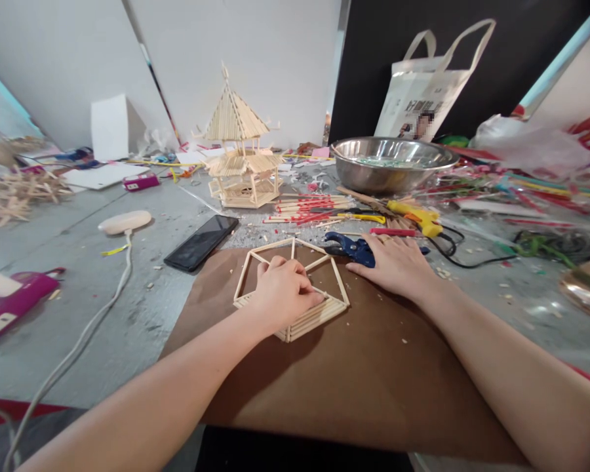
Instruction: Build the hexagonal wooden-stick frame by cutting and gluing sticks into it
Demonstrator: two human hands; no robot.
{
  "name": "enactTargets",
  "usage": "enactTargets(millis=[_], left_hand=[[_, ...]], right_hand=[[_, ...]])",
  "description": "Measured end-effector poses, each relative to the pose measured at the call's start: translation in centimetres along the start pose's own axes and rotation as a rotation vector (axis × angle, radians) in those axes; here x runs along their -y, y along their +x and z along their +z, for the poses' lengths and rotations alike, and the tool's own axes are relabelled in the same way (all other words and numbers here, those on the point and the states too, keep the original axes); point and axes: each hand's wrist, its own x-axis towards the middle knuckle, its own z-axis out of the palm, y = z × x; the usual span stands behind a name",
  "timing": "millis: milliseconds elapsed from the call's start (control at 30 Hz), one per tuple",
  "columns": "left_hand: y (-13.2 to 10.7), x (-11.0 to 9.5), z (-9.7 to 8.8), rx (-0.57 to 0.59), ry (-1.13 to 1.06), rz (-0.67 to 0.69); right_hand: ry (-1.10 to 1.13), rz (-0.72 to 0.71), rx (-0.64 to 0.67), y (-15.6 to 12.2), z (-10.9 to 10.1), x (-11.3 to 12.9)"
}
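A hexagonal frame of thin wooden sticks [341,278], with spokes meeting near its middle, lies on a brown paper sheet [354,387]. Close-set sticks fill its near side. My left hand [282,292] rests over the frame's centre, fingers curled and closed on it; the fingertips are partly hidden. To the right, my right hand [398,265] lies over blue-handled pliers [356,249], its fingers wrapped round the handles and its thumb along the near side. The pliers' jaws point left, near the frame's right corner.
Behind the frame stands a stick-built pagoda model [240,164], with red-tipped sticks [307,208] before it. A black phone [202,242] and white corded device [124,222] lie left. A metal bowl [393,174] and yellow glue gun [415,215] sit back right.
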Motion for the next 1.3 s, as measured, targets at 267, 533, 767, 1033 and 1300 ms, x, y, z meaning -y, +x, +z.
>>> enactTargets(millis=[267,533,767,1033,1300], left_hand=[[-0.1,0.0,0.2,0.005,-0.003,0.026],[0.0,-0.1,-0.1,0.042,0.031,0.045],[0.1,-0.1,0.1,0.04,0.029,0.036],[0.1,0.0,0.3,0.052,0.007,0.024],[-0.1,0.3,0.2,0.053,-0.024,0.085]], right_hand=[[0.017,-0.004,0.006,0.0,0.0,0.0],[0.02,-0.006,0.007,0.0,0.0,0.2],[0.019,0.001,0.032,0.0,0.0,0.2],[0.245,-0.02,-0.017,-0.2,-0.3,-0.4],[0.438,0.6,-0.416,1.8,-1.0,-6.6]])
